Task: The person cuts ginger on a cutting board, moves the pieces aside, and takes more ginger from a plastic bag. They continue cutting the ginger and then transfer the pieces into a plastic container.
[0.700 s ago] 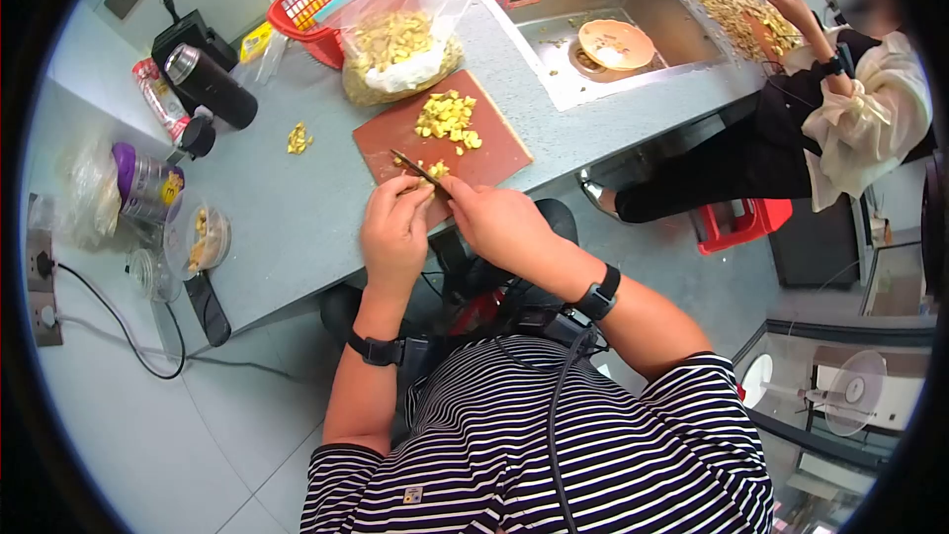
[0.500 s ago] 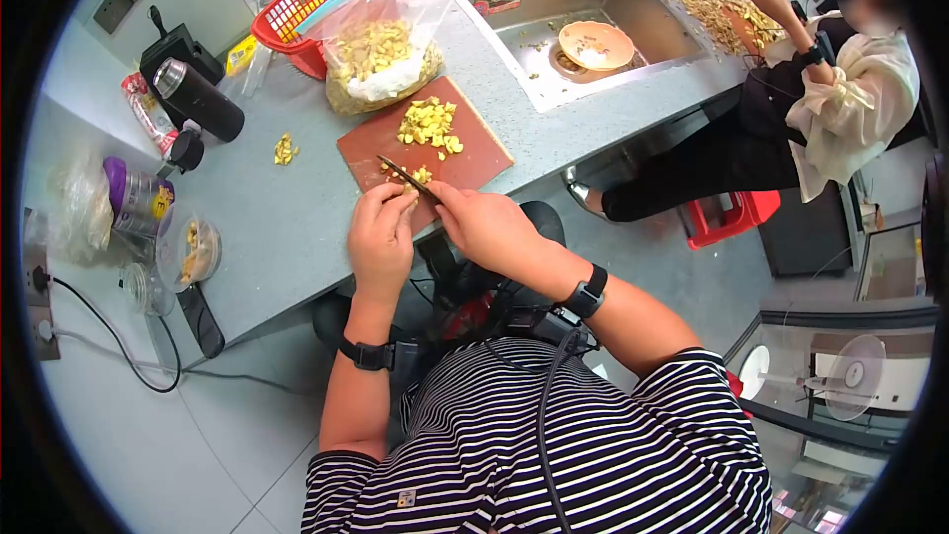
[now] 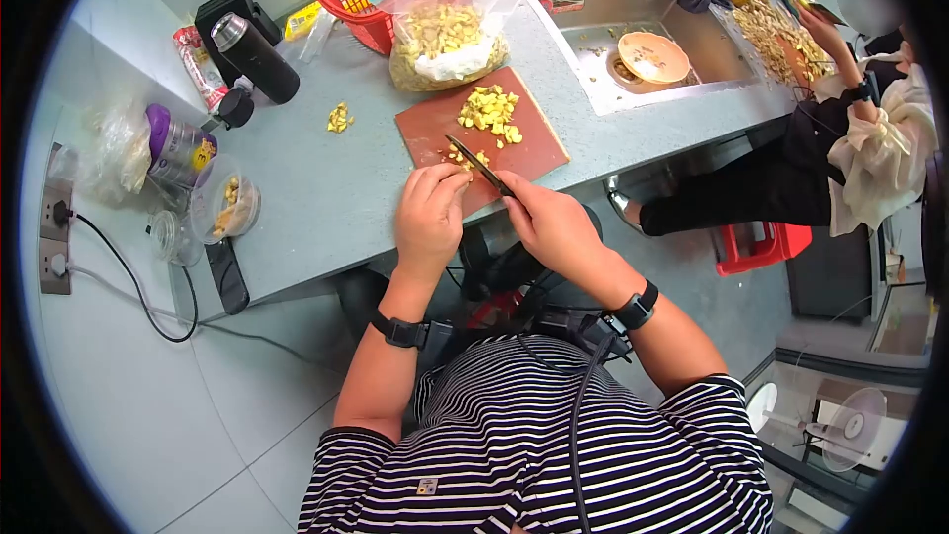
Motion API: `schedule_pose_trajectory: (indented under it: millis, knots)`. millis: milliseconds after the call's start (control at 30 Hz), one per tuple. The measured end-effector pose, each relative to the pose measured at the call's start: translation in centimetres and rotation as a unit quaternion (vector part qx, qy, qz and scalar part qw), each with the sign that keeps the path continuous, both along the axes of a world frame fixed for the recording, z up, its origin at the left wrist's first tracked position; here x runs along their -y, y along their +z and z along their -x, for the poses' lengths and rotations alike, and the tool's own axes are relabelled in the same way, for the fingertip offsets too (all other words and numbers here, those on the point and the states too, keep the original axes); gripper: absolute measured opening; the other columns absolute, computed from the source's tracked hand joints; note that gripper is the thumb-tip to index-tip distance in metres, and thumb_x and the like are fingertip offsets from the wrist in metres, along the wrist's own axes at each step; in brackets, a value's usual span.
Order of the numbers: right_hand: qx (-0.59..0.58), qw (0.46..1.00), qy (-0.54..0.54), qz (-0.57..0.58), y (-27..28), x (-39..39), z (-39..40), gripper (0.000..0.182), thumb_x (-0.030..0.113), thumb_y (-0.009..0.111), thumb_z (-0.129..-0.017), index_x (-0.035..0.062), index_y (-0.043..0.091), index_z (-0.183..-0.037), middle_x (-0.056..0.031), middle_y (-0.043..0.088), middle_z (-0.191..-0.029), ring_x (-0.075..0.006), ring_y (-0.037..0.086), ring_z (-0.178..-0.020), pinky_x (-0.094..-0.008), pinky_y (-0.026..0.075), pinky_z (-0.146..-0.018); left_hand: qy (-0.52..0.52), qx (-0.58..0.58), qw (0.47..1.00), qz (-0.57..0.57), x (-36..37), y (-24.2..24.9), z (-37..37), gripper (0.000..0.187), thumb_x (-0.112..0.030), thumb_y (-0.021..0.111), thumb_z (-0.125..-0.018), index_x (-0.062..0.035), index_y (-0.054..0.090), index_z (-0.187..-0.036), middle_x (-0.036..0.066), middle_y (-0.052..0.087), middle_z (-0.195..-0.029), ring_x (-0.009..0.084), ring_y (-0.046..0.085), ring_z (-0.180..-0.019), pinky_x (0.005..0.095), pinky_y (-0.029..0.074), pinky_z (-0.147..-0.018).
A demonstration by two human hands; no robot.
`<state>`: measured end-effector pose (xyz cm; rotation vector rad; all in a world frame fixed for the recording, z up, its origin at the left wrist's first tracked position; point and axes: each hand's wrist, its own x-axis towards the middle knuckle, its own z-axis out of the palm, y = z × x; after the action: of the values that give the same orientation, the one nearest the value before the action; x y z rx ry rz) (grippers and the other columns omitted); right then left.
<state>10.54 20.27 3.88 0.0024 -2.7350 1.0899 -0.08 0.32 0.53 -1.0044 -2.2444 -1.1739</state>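
Note:
My right hand [image 3: 556,229] grips a dark-bladed knife [image 3: 474,163], its blade slanting up and left over the near part of the reddish-brown cutting board [image 3: 542,133]. Close beside the blade, my left hand [image 3: 429,222] has its fingers drawn together, pinching a small yellow piece that looks like ginger; the fingers mostly hide it. A few chopped bits [image 3: 459,155] lie around the blade. Farther up the board sits a larger heap of chopped ginger [image 3: 488,111].
Behind the board stands an open zip bag of ginger pieces [image 3: 445,38] against a red basket [image 3: 366,8]. A small ginger pile [image 3: 339,119], black flask [image 3: 259,59] and plastic tub [image 3: 225,203] are leftward. Rightward, a sink [image 3: 593,49] holds a bowl [image 3: 652,57]; a co-worker's hand [image 3: 822,32] is beyond.
The camera view has swung, so the counter and its things appear farther right and slightly higher. Both hands stay at the board, with the knife still in my right hand.

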Motion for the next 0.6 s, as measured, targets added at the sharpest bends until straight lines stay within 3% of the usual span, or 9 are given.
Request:
schedule_pose_trajectory:
  millis: [300,600]
  knots:
    - [0.011,1.0,0.001,0.002,-0.7,-0.2,-0.4,0.045,0.016,0.071,-0.113,0.0107,0.067,-0.158,-0.0247,0.083,-0.118,-0.0491,0.08,-0.104,-0.0566,0.065,-0.087,0.002,0.003,1.0,0.009,-0.2,0.3,-0.2,0.018,0.0,0.085,-0.099,-0.0018,0.083,-0.116,0.012,0.08,-0.12,0.036,0.075,-0.109,0.0451,0.061,-0.095]
    - [-0.034,0.999,0.001,-0.022,-1.5,-0.4,-0.4,0.038,0.021,0.068,-0.115,0.0079,0.068,-0.151,-0.0228,0.082,-0.104,-0.0477,0.08,-0.096,-0.06,0.064,-0.081,-0.009,0.011,1.0,0.023,0.0,-0.5,0.1,0.019,-0.001,0.085,-0.098,-0.002,0.082,-0.117,0.014,0.08,-0.122,0.037,0.076,-0.113,0.0462,0.062,-0.098]
